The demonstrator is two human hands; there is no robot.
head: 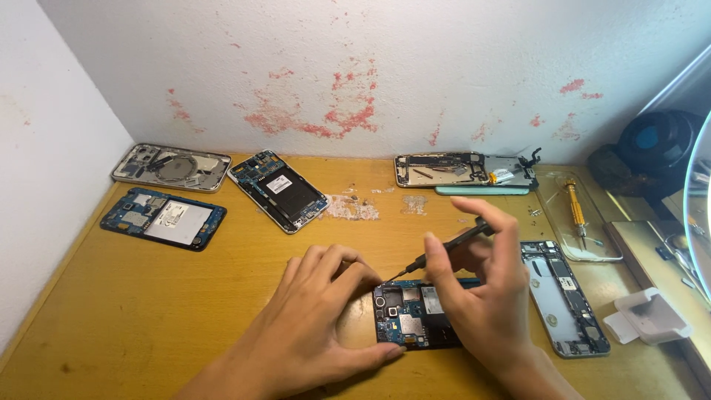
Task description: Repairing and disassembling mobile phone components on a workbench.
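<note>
An opened phone (409,315) with its blue circuit board showing lies on the wooden table (185,296) in front of me. My left hand (318,315) rests on the table and presses against the phone's left edge. My right hand (478,285) holds a thin black screwdriver (444,248) between thumb and fingers. Its tip points down and left at the top left corner of the phone. My right hand hides the phone's right part.
Three opened phones lie at the back left: a silver one (172,167), a dark one (278,190) and a blue one (164,218). Another (465,170) lies at the back, one more (566,296) beside my right hand. A clear case (578,215) holds an orange tool.
</note>
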